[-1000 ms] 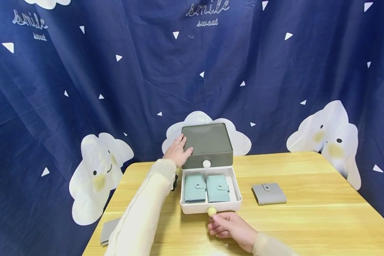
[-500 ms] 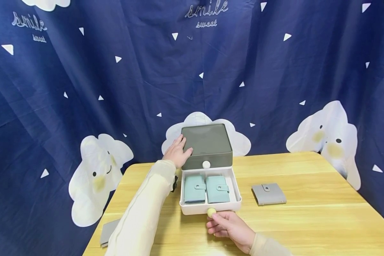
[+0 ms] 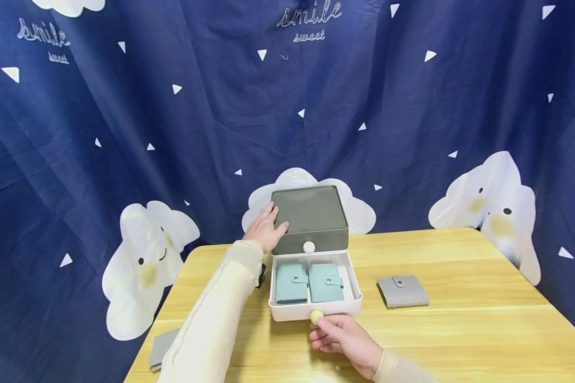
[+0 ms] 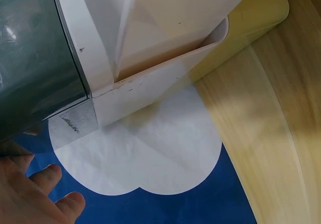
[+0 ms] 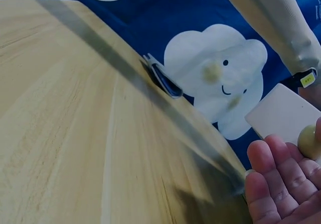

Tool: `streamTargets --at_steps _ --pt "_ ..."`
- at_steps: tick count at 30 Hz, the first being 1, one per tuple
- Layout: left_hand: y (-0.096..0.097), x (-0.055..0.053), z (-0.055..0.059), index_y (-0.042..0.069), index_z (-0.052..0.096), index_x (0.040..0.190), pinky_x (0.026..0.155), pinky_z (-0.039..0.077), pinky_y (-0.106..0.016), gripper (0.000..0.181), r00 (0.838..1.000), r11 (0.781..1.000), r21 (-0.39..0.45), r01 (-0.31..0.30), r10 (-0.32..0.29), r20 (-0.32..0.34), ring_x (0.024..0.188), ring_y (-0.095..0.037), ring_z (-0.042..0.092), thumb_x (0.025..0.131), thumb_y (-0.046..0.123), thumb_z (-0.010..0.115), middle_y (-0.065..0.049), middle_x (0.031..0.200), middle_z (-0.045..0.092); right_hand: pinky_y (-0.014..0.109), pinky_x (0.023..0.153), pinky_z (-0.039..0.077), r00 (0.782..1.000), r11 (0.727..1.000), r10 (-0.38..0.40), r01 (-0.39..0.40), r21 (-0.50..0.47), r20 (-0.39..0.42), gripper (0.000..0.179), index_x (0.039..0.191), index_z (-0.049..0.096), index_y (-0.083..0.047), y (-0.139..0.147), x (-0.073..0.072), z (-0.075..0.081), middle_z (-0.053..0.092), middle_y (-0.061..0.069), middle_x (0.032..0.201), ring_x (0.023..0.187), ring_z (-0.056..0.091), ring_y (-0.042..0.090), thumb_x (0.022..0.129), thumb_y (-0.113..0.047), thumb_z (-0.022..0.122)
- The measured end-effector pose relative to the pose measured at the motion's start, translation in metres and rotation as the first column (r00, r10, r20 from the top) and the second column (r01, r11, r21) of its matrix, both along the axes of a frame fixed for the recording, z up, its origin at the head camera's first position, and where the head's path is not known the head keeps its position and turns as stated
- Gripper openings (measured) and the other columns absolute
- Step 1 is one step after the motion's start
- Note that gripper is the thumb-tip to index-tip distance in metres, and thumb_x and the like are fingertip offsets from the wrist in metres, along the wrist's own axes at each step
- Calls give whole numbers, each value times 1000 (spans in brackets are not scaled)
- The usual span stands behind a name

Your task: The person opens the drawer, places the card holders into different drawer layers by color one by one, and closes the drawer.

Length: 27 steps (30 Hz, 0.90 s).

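Note:
A small drawer box has a dark grey top section (image 3: 311, 213) with a white knob (image 3: 309, 247). Below it a white drawer (image 3: 287, 314) is pulled out toward the person. Two teal card holders (image 3: 291, 283), each with a snap strap, lie side by side in it. My left hand (image 3: 264, 229) rests with spread fingers on the left edge of the grey top; its fingertips show at the lower left of the left wrist view. With thumb and fingers, my right hand (image 3: 346, 340) pinches the drawer's pale yellow knob (image 3: 316, 316); the other fingers are loosely curled.
On the wooden table (image 3: 484, 298), a grey card holder (image 3: 403, 290) lies right of the box. Another grey item (image 3: 163, 346) lies at the left edge, partly behind the left sleeve. A blue cloud-print curtain (image 3: 388, 106) hangs behind. The left wrist view shows a yellow section (image 4: 261, 18) low on the box.

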<state>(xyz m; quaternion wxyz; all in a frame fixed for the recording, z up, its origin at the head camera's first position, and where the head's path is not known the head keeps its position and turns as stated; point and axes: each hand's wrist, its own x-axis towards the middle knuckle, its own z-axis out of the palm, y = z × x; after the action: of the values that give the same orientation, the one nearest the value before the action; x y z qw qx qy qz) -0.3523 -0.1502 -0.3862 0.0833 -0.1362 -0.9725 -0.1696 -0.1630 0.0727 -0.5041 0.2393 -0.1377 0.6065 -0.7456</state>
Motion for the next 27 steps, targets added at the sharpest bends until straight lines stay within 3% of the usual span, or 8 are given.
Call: streamTargets --at_steps 13,27 --pt "0 1 1 9 28 144 108 17 -41 69 1000 1000 7 -3 3 10 137 -27 13 91 52 36 -5 151 15 37 74 50 1000 1000 -17 17 8 -16 36 105 61 2 -2 -5 2 63 21 99 84 63 23 94 -31 50" --pt "1 2 1 8 29 144 108 17 -40 67 1000 1000 7 -2 2 -7 137 -27 13 92 50 37 -5 151 16 39 77 50 999 999 -32 33 29 -40 38 106 60 2 -7 -25 3 61 25 102 86 63 26 94 -32 49"
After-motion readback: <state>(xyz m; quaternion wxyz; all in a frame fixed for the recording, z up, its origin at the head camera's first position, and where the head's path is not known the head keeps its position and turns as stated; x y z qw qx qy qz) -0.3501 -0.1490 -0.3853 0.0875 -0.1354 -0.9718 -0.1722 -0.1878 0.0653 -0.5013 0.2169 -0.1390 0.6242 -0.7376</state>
